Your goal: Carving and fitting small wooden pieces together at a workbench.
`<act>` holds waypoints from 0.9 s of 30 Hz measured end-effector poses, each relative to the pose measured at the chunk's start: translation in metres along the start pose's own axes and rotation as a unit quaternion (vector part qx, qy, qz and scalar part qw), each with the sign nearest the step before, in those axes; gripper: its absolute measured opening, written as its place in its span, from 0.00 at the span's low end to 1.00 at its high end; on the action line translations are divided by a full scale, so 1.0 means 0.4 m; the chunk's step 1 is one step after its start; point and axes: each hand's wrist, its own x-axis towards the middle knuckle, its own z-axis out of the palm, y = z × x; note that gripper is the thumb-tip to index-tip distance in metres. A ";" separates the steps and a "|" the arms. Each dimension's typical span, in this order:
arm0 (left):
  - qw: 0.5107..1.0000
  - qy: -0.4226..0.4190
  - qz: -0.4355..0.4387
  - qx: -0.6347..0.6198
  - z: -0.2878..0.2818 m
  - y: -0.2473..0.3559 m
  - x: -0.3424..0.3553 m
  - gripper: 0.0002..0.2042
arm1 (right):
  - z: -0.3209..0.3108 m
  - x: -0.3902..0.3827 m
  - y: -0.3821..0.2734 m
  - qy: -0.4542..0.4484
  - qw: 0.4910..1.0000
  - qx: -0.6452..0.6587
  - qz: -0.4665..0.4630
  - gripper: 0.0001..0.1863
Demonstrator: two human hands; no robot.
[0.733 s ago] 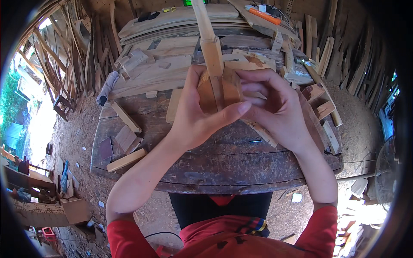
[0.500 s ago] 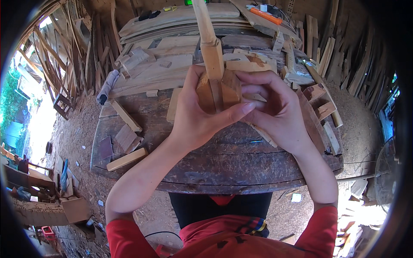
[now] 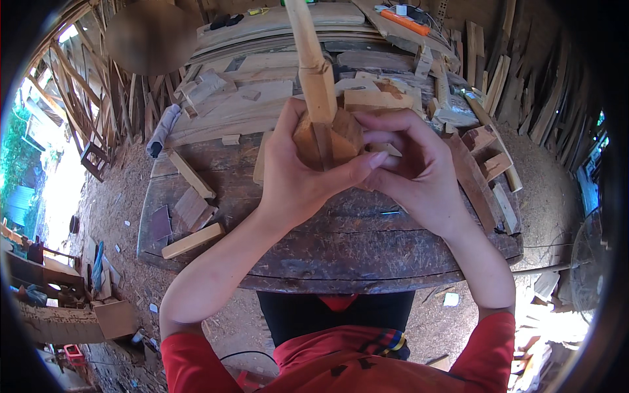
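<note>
Above the counter point(image 3: 327, 262), our left hand point(image 3: 289, 171) clasps the wooden block point(image 3: 347, 139); our right hand point(image 3: 422, 173) curls beside it, grip unclear. The long stick point(image 3: 317, 88) points toward the counter's far side.

We see smooth-looking, matt wood on the long, pale tan, tapering stick point(image 3: 317, 85) and on the orange-brown, faceted wooden block point(image 3: 346, 134). We find the broad, dark brown wooden tabletop point(image 3: 314, 255) scratched and worn, with a faint sheen. The small maroon square sheet point(image 3: 160, 223) looks matt; the long orange bar point(image 3: 405, 22), smooth plastic; the red short-sleeved shirt point(image 3: 321, 370), matt cloth.
</note>
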 end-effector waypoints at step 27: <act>0.997 0.053 -0.048 -0.001 -0.007 0.026 0.005 0.17 | -0.035 -0.064 -0.055 0.024 0.977 -0.199 -0.076 0.37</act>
